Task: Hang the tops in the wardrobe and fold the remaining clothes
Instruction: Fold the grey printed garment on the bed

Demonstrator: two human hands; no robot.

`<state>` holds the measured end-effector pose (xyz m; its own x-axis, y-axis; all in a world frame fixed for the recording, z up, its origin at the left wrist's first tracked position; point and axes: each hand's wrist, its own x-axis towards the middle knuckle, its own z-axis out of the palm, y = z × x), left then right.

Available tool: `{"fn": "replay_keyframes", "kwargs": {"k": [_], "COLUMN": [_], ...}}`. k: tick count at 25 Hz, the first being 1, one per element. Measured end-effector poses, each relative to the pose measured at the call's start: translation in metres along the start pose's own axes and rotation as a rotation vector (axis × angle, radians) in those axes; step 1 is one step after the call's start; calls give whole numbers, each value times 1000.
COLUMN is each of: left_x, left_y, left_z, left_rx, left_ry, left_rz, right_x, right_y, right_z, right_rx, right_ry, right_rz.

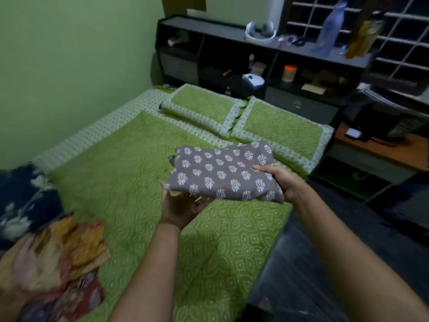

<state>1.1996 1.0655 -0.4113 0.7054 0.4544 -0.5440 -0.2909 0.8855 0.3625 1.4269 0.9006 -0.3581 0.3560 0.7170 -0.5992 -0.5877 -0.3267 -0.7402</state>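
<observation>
A folded grey garment with a white leaf print (222, 171) hangs in the air above the green bed (130, 173). My left hand (183, 205) supports it from below at its near left corner, palm up, with fingers curled under the cloth. My right hand (281, 181) grips its right edge, thumb on top. At the bed's left edge lie a dark blue floral cloth (25, 201) and a crumpled yellow, orange and red patterned cloth (58, 259).
Two green pillows (243, 117) lie at the head of the bed. Behind them stands a dark headboard shelf unit (255, 66) with bottles and small items. A wooden side table (380, 149) is at the right, dark floor beside the bed.
</observation>
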Motion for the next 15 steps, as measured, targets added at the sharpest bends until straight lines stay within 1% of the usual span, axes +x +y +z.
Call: {"fn": "replay_keyframes", "kwargs": {"k": [1, 2, 3, 5, 9, 11, 13, 14, 15], "left_x": [4, 11, 17, 35, 103, 140, 163, 173, 188], "left_y": [-9, -18, -30, -57, -139, -186, -238, -265, -292], "left_z": [23, 45, 72, 118, 197, 235, 282, 303, 323], "left_rx": [55, 132, 249, 520, 1111, 1279, 1350, 1375, 1417], "left_ry": [-70, -77, -50, -61, -95, -133, -191, -218, -248], "left_rz": [-19, -42, -61, -129, -345, -394, -370, -317, -212], "right_x": [-16, -28, -40, -54, -82, -99, -117, -127, -136], "right_y": [-3, -2, -1, 1, -14, -25, -35, -39, -43], "right_z": [-16, -34, -57, -100, -200, -255, -313, -339, -364], "right_rx": [8, 5, 4, 25, 152, 179, 185, 180, 177], "right_ry": [11, 28, 62, 129, 271, 353, 462, 507, 545], "right_rz": [-21, -33, -47, -91, -197, -231, -274, -287, -303]}}
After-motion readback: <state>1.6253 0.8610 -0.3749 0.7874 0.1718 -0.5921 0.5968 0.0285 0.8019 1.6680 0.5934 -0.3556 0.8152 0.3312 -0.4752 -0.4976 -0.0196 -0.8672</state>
